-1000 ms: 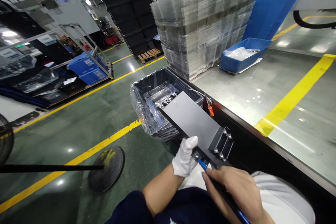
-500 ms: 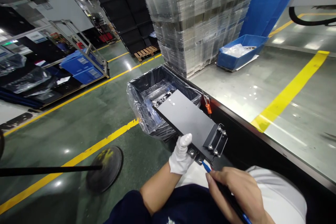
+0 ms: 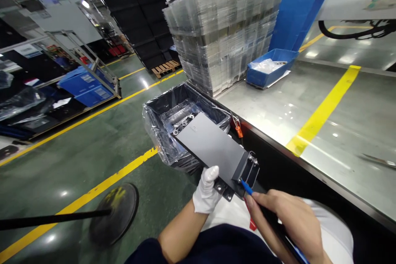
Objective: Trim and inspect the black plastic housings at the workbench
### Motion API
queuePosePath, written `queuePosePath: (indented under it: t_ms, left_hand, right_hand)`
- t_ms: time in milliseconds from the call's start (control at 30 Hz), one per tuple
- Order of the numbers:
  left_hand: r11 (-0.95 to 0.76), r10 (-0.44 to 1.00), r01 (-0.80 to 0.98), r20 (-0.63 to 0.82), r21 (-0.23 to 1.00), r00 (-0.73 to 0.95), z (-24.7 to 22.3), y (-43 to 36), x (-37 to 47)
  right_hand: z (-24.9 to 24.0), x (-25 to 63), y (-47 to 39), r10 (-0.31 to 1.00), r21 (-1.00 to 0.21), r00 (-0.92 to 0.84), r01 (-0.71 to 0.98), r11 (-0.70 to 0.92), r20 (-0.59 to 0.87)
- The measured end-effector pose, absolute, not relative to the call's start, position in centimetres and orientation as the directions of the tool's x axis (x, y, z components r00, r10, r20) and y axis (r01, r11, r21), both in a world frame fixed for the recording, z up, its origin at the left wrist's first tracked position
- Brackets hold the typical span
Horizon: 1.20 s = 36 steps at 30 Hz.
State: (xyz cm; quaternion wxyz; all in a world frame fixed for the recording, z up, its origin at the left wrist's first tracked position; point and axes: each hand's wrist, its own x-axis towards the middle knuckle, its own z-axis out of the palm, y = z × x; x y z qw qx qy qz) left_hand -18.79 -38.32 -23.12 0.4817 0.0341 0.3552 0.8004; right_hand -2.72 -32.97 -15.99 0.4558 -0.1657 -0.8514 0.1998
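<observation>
A flat grey metal panel (image 3: 212, 142) with black edges lies tilted in my left hand (image 3: 206, 189), which wears a white glove. The thumb presses the panel's near edge, beside a small black bracket (image 3: 224, 189) with bolts. At the panel's right end stands a black bracket frame (image 3: 250, 170) with shiny bolts. My bare right hand (image 3: 286, 214) grips a slim blue-tipped pen-like tool (image 3: 246, 187). Its tip meets the near corner of the frame, by a bolt. A red object (image 3: 253, 223) shows partly below the panel.
Beyond the panel stands a plastic-lined dark bin (image 3: 154, 132) holding clear plastic and metal parts. A metal table (image 3: 262, 109) on the right bears a blue tray (image 3: 269, 75) and wrapped stacked trays (image 3: 222, 37). A round stand base (image 3: 119, 214) is on the floor at left.
The blue tip has moved from the small bracket at the panel's near edge to the bolted frame at its right end. The whole view has shifted slightly.
</observation>
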Motion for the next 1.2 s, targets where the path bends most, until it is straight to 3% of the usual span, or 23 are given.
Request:
queuePosePath:
  t_ms: [367, 600, 900, 1200]
  left_hand:
    - [-0.223, 0.758, -0.745, -0.368, 0.629, -0.538, -23.1, -38.3, -18.8]
    - [-0.289, 0.741, -0.737, -0.344, 0.611, -0.576, -23.7, -39.0, -18.8]
    - [-0.218, 0.794, -0.763, -0.344, 0.609, -0.501, -23.6, -39.1, -18.7]
    - [-0.186, 0.948, -0.793, -0.106, 0.580, -0.299, -20.3, -38.2, -18.2]
  right_hand:
    - [-15.7, -0.8, -32.6, 0.468, -0.542, -0.567, 0.046, 0.839, 0.677]
    - [-16.4, -0.6, -31.3, 0.555, -0.517, -0.396, 0.209, 0.830, 0.732]
    - [-16.3, -0.6, -30.9, 0.566, -0.581, -0.455, 0.124, 0.805, 0.687]
    - [-16.2, -1.3, -30.6, 0.539, -0.555, -0.451, 0.110, 0.824, 0.711]
